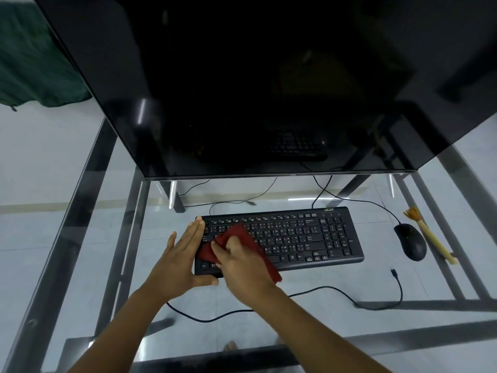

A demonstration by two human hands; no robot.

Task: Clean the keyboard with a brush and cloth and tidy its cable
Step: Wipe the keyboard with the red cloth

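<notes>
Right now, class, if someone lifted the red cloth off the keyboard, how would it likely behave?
The cloth would probably flop and drape: it bunches in folds under the right hand. It likely weighs little, being thin. It seems unlikely to slide across the keyboard unaided.

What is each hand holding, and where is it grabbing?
The right hand grips the red cloth by its bunched middle. The left hand holds nothing; it lies flat against the keyboard, on its left end.
</notes>
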